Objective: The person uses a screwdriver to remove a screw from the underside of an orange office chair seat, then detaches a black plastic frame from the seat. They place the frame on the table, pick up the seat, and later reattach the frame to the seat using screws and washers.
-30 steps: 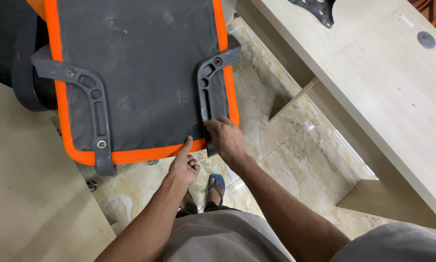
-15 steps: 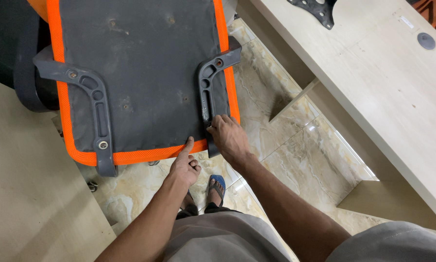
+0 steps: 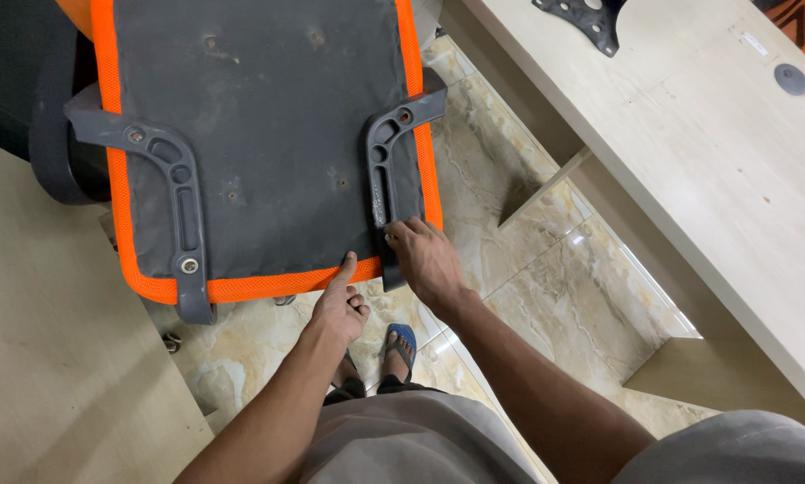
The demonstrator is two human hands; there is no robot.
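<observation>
An upturned chair seat (image 3: pixel 268 134), dark grey underneath with an orange mesh border, lies in front of me. Two grey plastic armrest brackets are on it: a left bracket (image 3: pixel 174 188) and a right bracket (image 3: pixel 386 152). My left hand (image 3: pixel 340 305) has its forefinger stretched out against the seat's near orange edge, the other fingers curled. My right hand (image 3: pixel 425 260) rests on the lower end of the right bracket, fingertips pinched at a spot there; whether a small screw is in them is hidden.
A pale wooden desk (image 3: pixel 707 161) runs along the right, with a black metal plate (image 3: pixel 586 18) at its far end and a round grey cap (image 3: pixel 790 79). Another pale board (image 3: pixel 53 358) is at left. Marble floor tiles (image 3: pixel 528 233) and my sandalled feet (image 3: pixel 393 345) are below.
My right hand's fingers have shifted slightly on the lower end of the right bracket. The left hand and the seat have stayed put.
</observation>
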